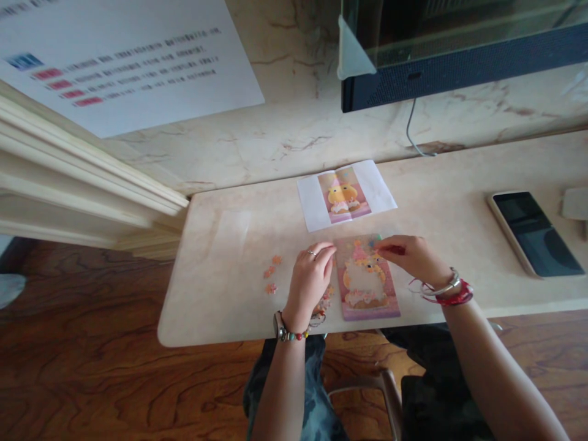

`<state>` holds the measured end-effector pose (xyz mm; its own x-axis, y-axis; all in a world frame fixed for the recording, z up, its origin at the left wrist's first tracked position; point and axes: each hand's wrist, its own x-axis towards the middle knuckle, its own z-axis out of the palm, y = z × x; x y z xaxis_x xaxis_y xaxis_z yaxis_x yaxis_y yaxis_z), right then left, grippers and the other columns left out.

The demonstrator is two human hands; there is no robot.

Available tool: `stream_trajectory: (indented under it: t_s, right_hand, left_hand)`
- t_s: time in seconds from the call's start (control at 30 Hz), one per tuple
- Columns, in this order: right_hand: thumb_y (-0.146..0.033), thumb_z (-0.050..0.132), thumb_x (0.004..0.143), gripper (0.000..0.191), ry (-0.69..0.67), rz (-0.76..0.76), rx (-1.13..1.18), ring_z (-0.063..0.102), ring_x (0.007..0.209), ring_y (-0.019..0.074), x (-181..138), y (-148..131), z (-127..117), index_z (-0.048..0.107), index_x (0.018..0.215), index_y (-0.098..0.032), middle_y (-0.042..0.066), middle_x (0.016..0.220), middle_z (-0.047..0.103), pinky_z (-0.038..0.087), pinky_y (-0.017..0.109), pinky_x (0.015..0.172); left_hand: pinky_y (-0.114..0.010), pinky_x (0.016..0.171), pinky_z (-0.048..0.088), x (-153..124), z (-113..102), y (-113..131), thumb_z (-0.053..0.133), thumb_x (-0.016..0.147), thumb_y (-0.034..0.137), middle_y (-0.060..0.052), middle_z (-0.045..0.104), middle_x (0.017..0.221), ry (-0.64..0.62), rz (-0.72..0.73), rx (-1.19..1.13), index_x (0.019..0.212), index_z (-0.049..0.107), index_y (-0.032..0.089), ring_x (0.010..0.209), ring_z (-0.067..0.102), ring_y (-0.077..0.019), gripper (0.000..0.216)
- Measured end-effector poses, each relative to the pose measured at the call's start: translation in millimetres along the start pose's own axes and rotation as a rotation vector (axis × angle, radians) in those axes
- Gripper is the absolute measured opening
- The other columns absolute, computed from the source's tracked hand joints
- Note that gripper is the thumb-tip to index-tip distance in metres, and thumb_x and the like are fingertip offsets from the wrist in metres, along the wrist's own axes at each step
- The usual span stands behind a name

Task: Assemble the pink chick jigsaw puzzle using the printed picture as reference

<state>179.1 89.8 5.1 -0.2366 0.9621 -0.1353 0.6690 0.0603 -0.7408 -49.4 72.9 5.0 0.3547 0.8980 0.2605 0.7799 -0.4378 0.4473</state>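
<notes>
A partly filled jigsaw puzzle lies near the table's front edge; its pink border is joined and a pale gap shows in the middle. At the upper left edge of it is my left hand, fingertips closed together; whatever they pinch is hidden. My right hand has its fingers closed at the puzzle's upper right side, and I cannot make out what is in them. Loose puzzle pieces lie in a heap, partly covered by my left hand. Several single pieces are set apart farther left.
Behind the puzzle lies a creased paper sheet with a printed picture of a yellow figure. A phone rests at the right of the table. Above hangs a dark screen, its cable reaching down to the tabletop.
</notes>
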Motion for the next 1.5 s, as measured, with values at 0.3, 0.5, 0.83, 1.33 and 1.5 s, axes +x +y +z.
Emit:
stream_trajectory:
  t_s: [0.3, 0.5, 0.83, 1.33, 1.5]
  right_hand:
    - [-0.029, 0.054, 0.069, 0.015, -0.062, 0.006, 0.023, 0.056, 0.059, 0.0113, -1, -2, 2, 0.064, 0.073, -0.018, 0.001, 0.067, 0.065, 0.043, 0.021, 0.055]
    - [-0.026, 0.053, 0.07, 0.014, 0.006, -0.082, -0.134, 0.05, 0.05, 0.0084, -2, -15, 4, 0.065, 0.068, -0.018, -0.001, 0.057, 0.061, 0.037, 0.019, 0.05]
    - [-0.022, 0.05, 0.07, 0.014, 0.034, -0.086, -0.211, 0.049, 0.051, 0.0089, -2, -17, 7, 0.063, 0.065, -0.018, -0.001, 0.057, 0.059, 0.035, 0.019, 0.051]
    - [-0.023, 0.053, 0.071, 0.01, -0.039, -0.102, -0.211, 0.049, 0.054, 0.009, -1, -15, 4, 0.06, 0.067, -0.017, -0.001, 0.061, 0.057, 0.035, 0.02, 0.053]
    - [-0.023, 0.053, 0.071, 0.01, -0.041, -0.124, -0.212, 0.05, 0.056, 0.0096, -1, -12, 4, 0.06, 0.069, -0.017, 0.0, 0.064, 0.058, 0.036, 0.02, 0.055]
  left_hand:
    - [-0.031, 0.082, 0.041, 2, 6, 10, 0.042, 0.081, 0.014, -0.003, 0.057, 0.104, -0.092, 0.079, 0.001, 0.1, 0.053, 0.02, 0.094, 0.052, -0.0139, 0.023]
    - [-0.033, 0.083, 0.04, 2, 10, 21, 0.043, 0.081, 0.015, -0.002, 0.056, 0.105, -0.172, 0.187, 0.016, 0.105, 0.052, 0.024, 0.096, 0.052, -0.014, 0.028]
    - [-0.035, 0.084, 0.038, 3, 10, 30, 0.045, 0.081, 0.019, -0.003, 0.053, 0.107, -0.22, 0.183, 0.028, 0.108, 0.051, 0.027, 0.101, 0.046, -0.016, 0.029]
    - [-0.035, 0.084, 0.035, 2, 10, 26, 0.041, 0.082, 0.017, -0.002, 0.055, 0.108, -0.231, 0.177, 0.019, 0.104, 0.054, 0.026, 0.104, 0.046, -0.0161, 0.027]
    - [-0.035, 0.084, 0.034, 3, 9, 25, 0.043, 0.081, 0.014, -0.002, 0.056, 0.108, -0.238, 0.176, 0.011, 0.104, 0.053, 0.026, 0.105, 0.046, -0.0157, 0.029]
